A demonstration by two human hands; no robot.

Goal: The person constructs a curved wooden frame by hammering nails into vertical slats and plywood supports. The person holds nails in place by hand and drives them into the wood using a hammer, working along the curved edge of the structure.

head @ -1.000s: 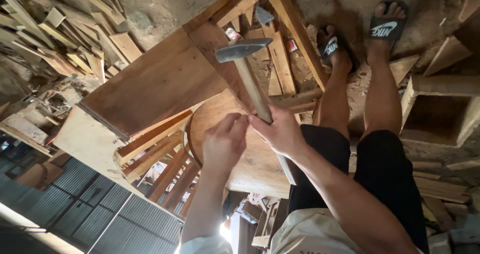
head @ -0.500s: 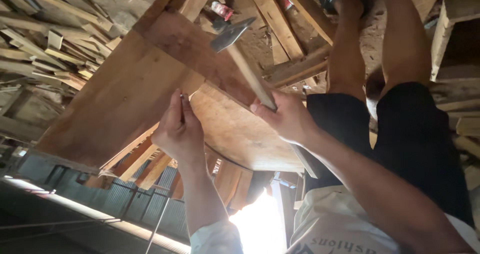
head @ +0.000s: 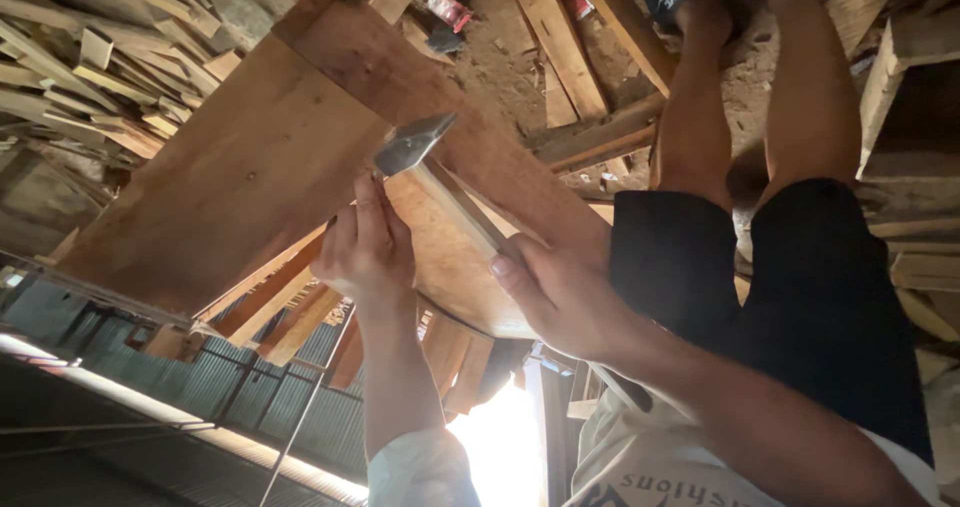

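Two hands work at a wide wooden board [head: 230, 167]. The left hand [head: 368, 252] pinches its fingers narrowly against the board just under the hammer head; what it pinches is too small to tell. The right hand [head: 560, 292] grips the pale wooden handle of a hammer [head: 425, 157], whose grey steel head hovers above the smooth brown grain.

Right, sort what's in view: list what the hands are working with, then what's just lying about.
In hand:
- hammer, held in the right hand
- wooden board, with the left hand pinching at its edge under the hammer head
- round wooden piece beneath

Lying about:
- pile of wood offcuts
- loose planks on the dirt floor
- small red object
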